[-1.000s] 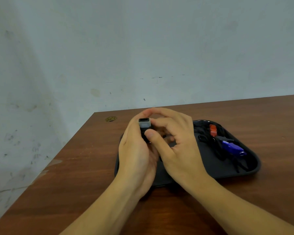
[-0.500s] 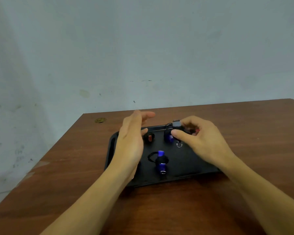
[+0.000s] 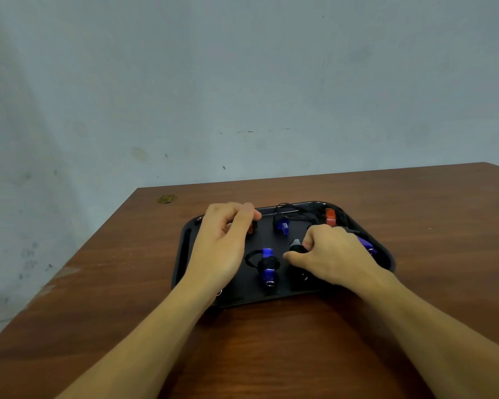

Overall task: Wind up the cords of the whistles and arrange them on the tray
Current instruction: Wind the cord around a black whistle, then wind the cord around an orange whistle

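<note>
Right hand (image 3: 333, 254) pinches the wound grey whistle (image 3: 296, 246), now lowered from chest height onto the black tray (image 3: 185, 243) on the bench; left hand (image 3: 224, 240) has let go, loosely curled, empty; placement nearly done, loose whistles remain

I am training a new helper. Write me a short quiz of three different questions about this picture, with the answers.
1. True or false: the right hand holds the grey whistle over the tray.
2. Which colour is the wound whistle lying between the two hands? A) red B) blue C) green
3. Fill in: the red whistle with loose cords lies at the tray's ____ right corner.

Key
1. True
2. B
3. far
</note>
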Demonstrator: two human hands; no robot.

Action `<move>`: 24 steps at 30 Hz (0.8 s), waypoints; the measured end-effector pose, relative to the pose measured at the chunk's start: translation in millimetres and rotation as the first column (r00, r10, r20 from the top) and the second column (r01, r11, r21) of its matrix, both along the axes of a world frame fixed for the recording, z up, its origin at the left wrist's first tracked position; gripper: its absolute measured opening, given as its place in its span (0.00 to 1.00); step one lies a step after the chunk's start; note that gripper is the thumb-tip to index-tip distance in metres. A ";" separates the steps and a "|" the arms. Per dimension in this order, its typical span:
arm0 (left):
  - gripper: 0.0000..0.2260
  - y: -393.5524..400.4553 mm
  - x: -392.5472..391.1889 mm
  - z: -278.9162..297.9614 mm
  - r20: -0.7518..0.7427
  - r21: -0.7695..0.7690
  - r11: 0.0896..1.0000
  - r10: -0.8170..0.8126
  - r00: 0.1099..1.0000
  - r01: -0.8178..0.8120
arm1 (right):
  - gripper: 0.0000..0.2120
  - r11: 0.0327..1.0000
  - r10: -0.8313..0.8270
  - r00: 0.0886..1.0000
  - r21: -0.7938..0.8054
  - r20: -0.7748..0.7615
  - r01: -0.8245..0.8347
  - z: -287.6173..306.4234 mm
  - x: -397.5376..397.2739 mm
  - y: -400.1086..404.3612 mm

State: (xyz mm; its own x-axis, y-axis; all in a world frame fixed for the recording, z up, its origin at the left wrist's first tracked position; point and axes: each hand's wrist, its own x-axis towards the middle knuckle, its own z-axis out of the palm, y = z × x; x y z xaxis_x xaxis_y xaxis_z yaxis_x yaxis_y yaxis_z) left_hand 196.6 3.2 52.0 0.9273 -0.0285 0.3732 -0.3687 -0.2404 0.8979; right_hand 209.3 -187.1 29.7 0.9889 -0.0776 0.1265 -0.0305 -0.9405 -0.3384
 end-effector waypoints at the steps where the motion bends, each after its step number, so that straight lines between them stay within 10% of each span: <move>1: 0.10 -0.2 -0.3 0.0 0.008 0.019 1.000 0.000 1.000 -0.001 | 0.22 0.999 0.005 1.000 -0.048 0.000 -0.005 3.1 1.3 0.5; 16: 0.07 1.2 -0.3 -4.5 0.016 0.070 0.997 -0.023 1.000 0.022 | 0.36 0.990 0.079 0.948 -0.090 -0.307 -0.112 28.2 18.4 -3.3; 24: 0.08 2.1 2.0 -4.6 0.025 0.073 0.997 -0.023 0.999 0.021 | 0.26 0.983 0.045 0.999 0.175 0.020 -0.048 46.9 8.8 -35.6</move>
State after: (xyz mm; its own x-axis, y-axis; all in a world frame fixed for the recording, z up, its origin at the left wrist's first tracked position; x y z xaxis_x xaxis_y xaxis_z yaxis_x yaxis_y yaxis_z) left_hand 198.6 5.3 47.3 0.9164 -0.0765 0.3928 -0.3970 -0.2967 0.8685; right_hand 218.1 -222.6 76.6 0.9900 -0.0542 0.1305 0.0183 -0.8666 -0.4987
